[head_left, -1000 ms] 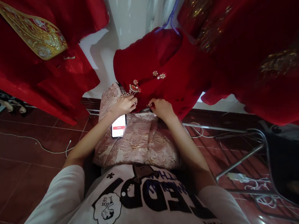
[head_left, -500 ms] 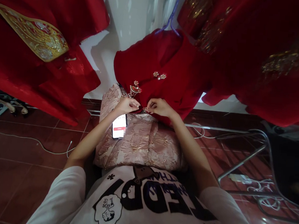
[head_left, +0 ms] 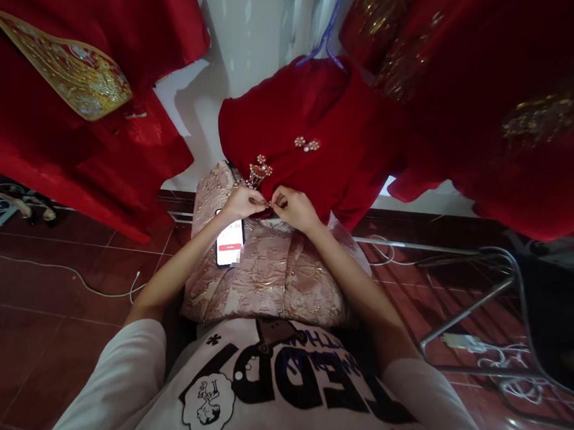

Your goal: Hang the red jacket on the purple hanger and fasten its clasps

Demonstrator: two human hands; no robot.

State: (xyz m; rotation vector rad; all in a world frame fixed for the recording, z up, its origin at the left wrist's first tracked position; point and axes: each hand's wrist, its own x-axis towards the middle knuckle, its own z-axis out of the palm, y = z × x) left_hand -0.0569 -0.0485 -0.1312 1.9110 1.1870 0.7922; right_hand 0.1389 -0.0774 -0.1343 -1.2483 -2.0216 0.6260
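Note:
A red garment [head_left: 343, 133] hangs from a blue hanger [head_left: 325, 46], its lower part reaching my lap. Flower-shaped gold and white ornaments [head_left: 306, 144] are on its front, and a beaded ornament [head_left: 259, 170] with small tassels sits lower left. My left hand [head_left: 242, 202] is closed in a pinch at the garment's lower front edge. Beside it, nearly touching, my right hand [head_left: 293, 209] pinches at the same edge. Something tiny shows between the fingertips, too small to make out. A lit phone [head_left: 229, 245] lies on the pink brocade cloth [head_left: 262, 276] below my left wrist.
Red garments with gold decoration hang at left [head_left: 12, 100] and right [head_left: 470, 156]. On the right stands a metal-framed chair [head_left: 519, 293] with white cables [head_left: 512, 382] beneath it. A white cable [head_left: 83, 284] runs across the tiled floor at left.
My right hand has moved left, bringing its fingertips up to those of my left hand. The garment's lower right part has shifted, exposing more pink cloth. My left hand is almost still.

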